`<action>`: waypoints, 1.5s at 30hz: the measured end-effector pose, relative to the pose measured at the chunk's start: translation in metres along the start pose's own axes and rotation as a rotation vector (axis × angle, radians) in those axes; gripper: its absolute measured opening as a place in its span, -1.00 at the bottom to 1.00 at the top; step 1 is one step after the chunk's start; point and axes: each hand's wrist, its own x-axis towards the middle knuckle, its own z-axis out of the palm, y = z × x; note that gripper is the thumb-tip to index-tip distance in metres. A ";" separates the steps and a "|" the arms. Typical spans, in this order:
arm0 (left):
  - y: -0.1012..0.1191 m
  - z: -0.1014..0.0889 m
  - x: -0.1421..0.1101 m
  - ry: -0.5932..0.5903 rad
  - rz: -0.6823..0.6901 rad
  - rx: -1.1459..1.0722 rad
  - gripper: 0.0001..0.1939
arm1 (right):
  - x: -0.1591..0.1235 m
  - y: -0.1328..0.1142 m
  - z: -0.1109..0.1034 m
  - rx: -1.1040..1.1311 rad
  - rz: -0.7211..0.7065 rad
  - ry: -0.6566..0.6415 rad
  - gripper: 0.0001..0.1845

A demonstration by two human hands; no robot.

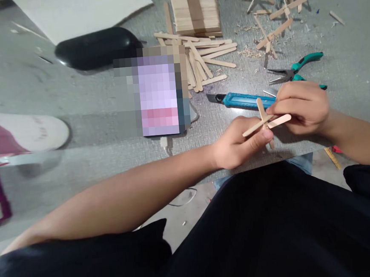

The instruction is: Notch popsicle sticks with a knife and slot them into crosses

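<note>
Near the table's front edge, my left hand (236, 145) grips a small assembly of crossed craft sticks (279, 121), its thumb pressed by the joint where the sticks meet. Closed fingers of my right hand (304, 105) pinch at the same piece from the other side; the exact contact at the fingertips is partly hidden. Just behind the hands lies a blue utility knife (246, 101) with its blade out, pointing left. Pliers with teal handles (290, 74) rest beyond my right hand, jaws apart.
Loose craft sticks (206, 60) and a stacked bundle (181, 15) lie at the back. More joined stick pieces (274, 33) sit among wood shavings (250, 53). To the left are a blurred-out phone (157, 89) on a cable, a black case (97, 47) and a pink-and-white bottle (27, 131).
</note>
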 end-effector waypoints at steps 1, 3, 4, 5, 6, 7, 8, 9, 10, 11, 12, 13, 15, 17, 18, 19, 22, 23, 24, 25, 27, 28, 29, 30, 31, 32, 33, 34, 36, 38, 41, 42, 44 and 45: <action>-0.001 0.000 0.000 0.003 0.006 -0.026 -0.47 | 0.000 0.001 -0.001 0.007 0.021 -0.025 -0.80; -0.002 -0.001 0.001 0.006 0.009 -0.064 -0.47 | -0.001 0.001 -0.003 -0.003 0.061 -0.056 -0.73; -0.002 -0.001 0.002 0.004 0.005 -0.073 -0.47 | -0.001 0.001 -0.003 -0.009 0.076 -0.063 -0.70; -0.002 -0.001 0.002 0.002 0.001 -0.074 -0.47 | -0.002 0.000 -0.004 -0.010 0.082 -0.065 -0.69; -0.002 -0.001 0.003 -0.002 0.001 -0.070 -0.47 | -0.002 0.000 -0.004 -0.006 0.083 -0.065 -0.69; -0.001 -0.001 0.003 -0.005 0.004 -0.062 -0.47 | -0.002 0.000 -0.004 -0.002 0.083 -0.067 -0.70; -0.001 -0.001 0.003 -0.009 0.014 -0.052 -0.47 | -0.002 -0.001 -0.003 0.003 0.081 -0.067 -0.71; -0.001 -0.001 0.003 -0.005 0.026 -0.039 -0.48 | -0.001 -0.001 -0.003 0.007 0.079 -0.066 -0.73; -0.001 0.000 0.003 0.007 0.038 -0.025 -0.49 | 0.000 -0.002 -0.002 0.009 0.071 -0.052 -0.75; -0.001 0.000 0.002 0.025 0.047 -0.014 -0.49 | 0.001 -0.003 -0.001 0.012 0.053 -0.022 -0.79; -0.001 0.001 0.002 0.051 0.051 -0.009 -0.49 | 0.003 -0.003 -0.001 0.015 0.039 0.011 -0.83; -0.001 0.002 0.002 0.079 0.050 -0.011 -0.47 | 0.005 -0.004 -0.001 0.017 0.032 0.039 -0.87; -0.001 0.005 0.001 0.118 0.034 -0.033 -0.43 | 0.008 -0.005 0.000 0.018 0.017 0.079 -0.85; -0.001 0.006 0.001 0.127 0.022 -0.050 -0.43 | 0.010 -0.006 -0.001 0.015 0.002 0.106 -0.82; -0.002 0.006 0.002 0.123 0.024 -0.046 -0.44 | 0.011 -0.007 -0.001 0.019 -0.009 0.119 -0.82; -0.002 0.006 0.002 0.114 0.036 -0.036 -0.44 | 0.011 -0.007 -0.002 0.033 -0.019 0.125 -0.85; -0.003 0.003 0.004 0.103 0.106 0.050 -0.38 | 0.010 -0.011 -0.001 0.152 0.017 0.071 -0.91; -0.004 0.002 0.004 0.105 0.125 0.087 -0.36 | 0.009 -0.012 -0.001 0.210 0.028 0.055 -0.92; -0.005 0.001 0.003 0.105 0.141 0.115 -0.36 | 0.009 -0.013 0.000 0.260 0.038 0.047 -0.93; -0.007 0.000 0.002 0.105 0.152 0.133 -0.35 | 0.008 -0.014 0.001 0.294 0.047 0.059 -0.94; -0.010 0.000 0.000 0.096 0.173 0.118 -0.34 | 0.008 -0.014 0.002 0.308 0.077 0.131 -0.97; -0.012 0.001 -0.001 0.107 0.170 0.086 -0.34 | 0.007 -0.014 0.002 0.310 0.116 0.182 -0.97; -0.013 0.003 -0.001 0.148 0.161 0.039 -0.33 | 0.007 -0.014 0.001 0.328 0.178 0.222 -0.96; -0.014 0.006 -0.001 0.212 0.137 -0.024 -0.34 | 0.007 -0.014 0.001 0.376 0.257 0.242 -0.92; -0.015 0.008 0.000 0.311 0.100 -0.104 -0.34 | 0.007 -0.014 0.000 0.456 0.347 0.231 -0.87; -0.016 0.011 0.002 0.434 0.083 -0.200 -0.32 | 0.008 -0.015 -0.002 0.565 0.434 0.186 -0.83; -0.016 0.013 0.004 0.492 0.082 -0.284 -0.29 | 0.009 -0.017 -0.002 0.689 0.509 0.120 -0.81; -0.015 0.015 0.007 0.522 0.074 -0.354 -0.25 | 0.010 -0.019 -0.003 0.815 0.564 0.051 -0.80; -0.013 0.016 0.013 0.522 0.027 -0.459 -0.20 | 0.012 -0.024 -0.002 1.035 0.635 -0.070 -0.80; -0.009 0.014 0.017 0.471 -0.040 -0.524 -0.16 | 0.013 -0.029 0.000 1.188 0.679 -0.143 -0.81; -0.005 0.010 0.018 0.314 -0.159 -0.593 -0.12 | 0.014 -0.032 0.002 1.248 0.704 -0.209 -0.77; -0.004 0.009 0.017 0.265 -0.196 -0.614 -0.12 | 0.014 -0.032 0.001 1.209 0.696 -0.225 -0.76; -0.004 0.009 0.016 0.208 -0.235 -0.638 -0.12 | 0.015 -0.032 -0.002 1.048 0.655 -0.255 -0.74; -0.004 0.010 0.015 0.202 -0.235 -0.634 -0.12 | 0.015 -0.031 -0.005 0.947 0.623 -0.264 -0.74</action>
